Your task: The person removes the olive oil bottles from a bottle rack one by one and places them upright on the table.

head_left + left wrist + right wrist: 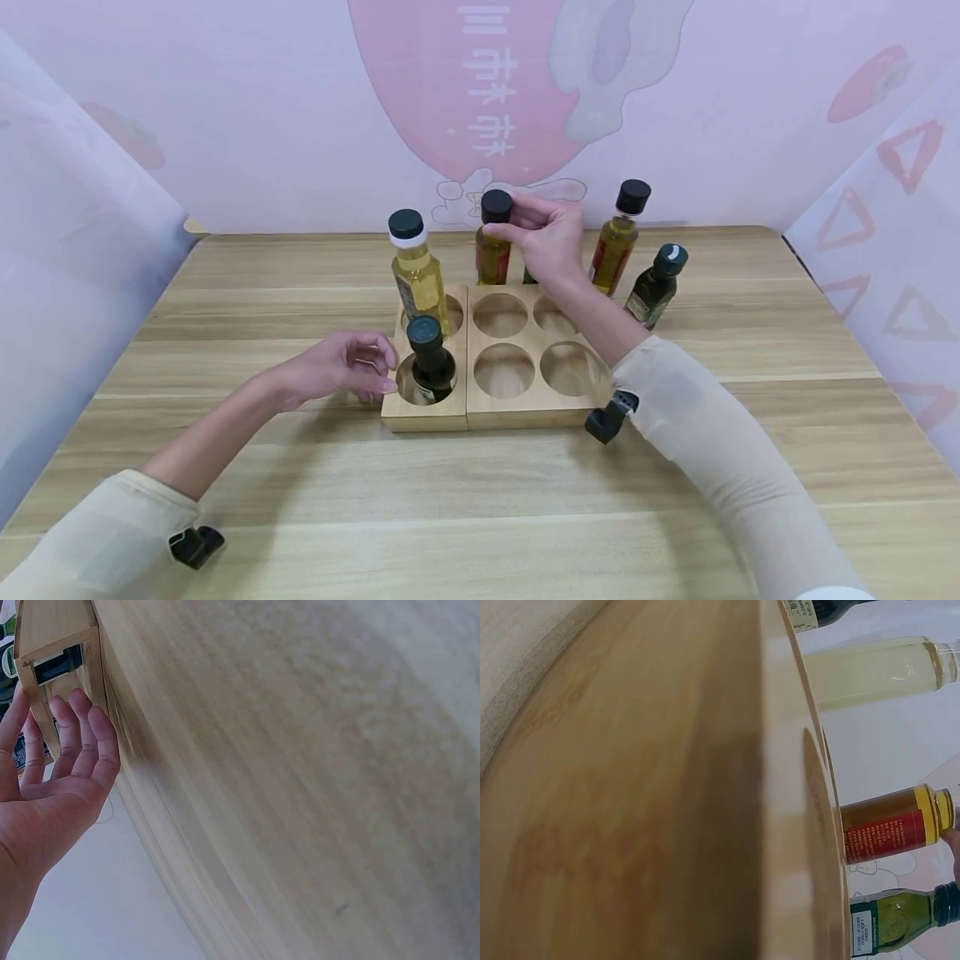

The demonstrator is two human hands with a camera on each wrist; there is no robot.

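Observation:
A wooden rack [525, 412] with round holes lies mid-table. A dark green bottle [432, 360] stands in its front-left hole and a pale yellow oil bottle [417, 279] in the back-left hole. My left hand [377, 367] rests beside the rack's left side with relaxed fingers and holds nothing; in the left wrist view the left hand [64, 765] has its fingertips at the rack's wall [56, 634]. My right hand [519, 218] pinches the black cap of an amber bottle with a red label [492, 254], which stands just behind the rack. The amber bottle [892, 825] also shows in the right wrist view.
Behind the rack on the right stand another amber bottle [618, 242] and a dark green bottle [657, 285]. A small green bottle [900, 922] is mostly hidden behind my right hand. Pink printed screens enclose the table [225, 500] at the back and both sides.

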